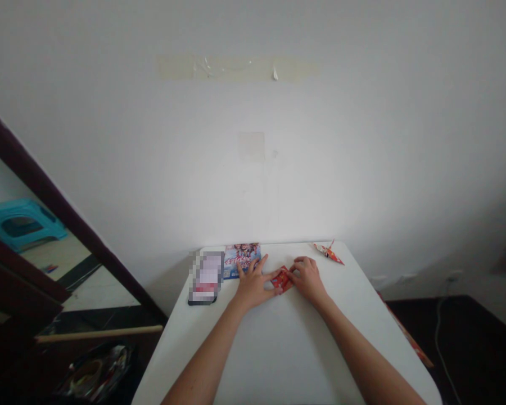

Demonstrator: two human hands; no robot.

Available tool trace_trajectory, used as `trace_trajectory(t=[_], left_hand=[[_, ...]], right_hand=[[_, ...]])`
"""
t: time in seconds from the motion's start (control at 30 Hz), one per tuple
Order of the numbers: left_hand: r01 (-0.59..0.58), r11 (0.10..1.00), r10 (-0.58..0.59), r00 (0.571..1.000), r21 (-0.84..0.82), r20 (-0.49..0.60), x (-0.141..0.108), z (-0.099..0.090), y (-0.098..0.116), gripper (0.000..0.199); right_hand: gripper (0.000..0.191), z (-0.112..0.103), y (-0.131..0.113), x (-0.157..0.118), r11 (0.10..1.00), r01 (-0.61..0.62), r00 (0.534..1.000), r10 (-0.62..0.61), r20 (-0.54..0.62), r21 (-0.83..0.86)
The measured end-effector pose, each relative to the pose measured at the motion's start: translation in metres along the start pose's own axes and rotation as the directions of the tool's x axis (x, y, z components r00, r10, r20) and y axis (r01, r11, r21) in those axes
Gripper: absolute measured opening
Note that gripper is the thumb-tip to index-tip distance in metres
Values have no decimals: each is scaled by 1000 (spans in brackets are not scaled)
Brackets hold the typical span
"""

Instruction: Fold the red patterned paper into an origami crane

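Observation:
A small piece of red patterned folded paper lies on the white table between my two hands. My left hand has its fingers spread. Its thumb and index fingertip touch the paper's left side, while the other fingers reach over a blue printed sheet. On the right, my right hand has curled fingers, and its thumb and fingertips pinch the paper's right edge. Farther right, near the table's back edge, sits a folded paper crane in red, white and orange.
A phone with a blurred screen lies at the table's left edge. The white table stands against a wall marked with old tape. To the left are a mirror reflecting a blue stool and a dark bin bag.

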State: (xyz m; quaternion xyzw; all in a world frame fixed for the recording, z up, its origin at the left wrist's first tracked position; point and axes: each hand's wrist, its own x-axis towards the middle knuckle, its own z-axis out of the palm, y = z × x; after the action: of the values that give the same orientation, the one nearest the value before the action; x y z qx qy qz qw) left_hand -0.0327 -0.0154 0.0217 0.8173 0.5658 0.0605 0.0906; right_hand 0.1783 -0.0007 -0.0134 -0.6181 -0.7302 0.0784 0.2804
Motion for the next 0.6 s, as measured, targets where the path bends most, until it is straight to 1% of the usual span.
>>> trace_trajectory(t=[0.33, 0.6], left_hand=[[17, 1000, -18, 1000, 17, 25, 0, -1, 1, 60], [52, 999, -52, 998, 9, 21, -1, 2, 1, 60]], right_hand=[[23, -5, -12, 0, 997, -65, 998, 65, 24, -32], [25, -3, -16, 0, 993, -72, 997, 74, 23, -92]])
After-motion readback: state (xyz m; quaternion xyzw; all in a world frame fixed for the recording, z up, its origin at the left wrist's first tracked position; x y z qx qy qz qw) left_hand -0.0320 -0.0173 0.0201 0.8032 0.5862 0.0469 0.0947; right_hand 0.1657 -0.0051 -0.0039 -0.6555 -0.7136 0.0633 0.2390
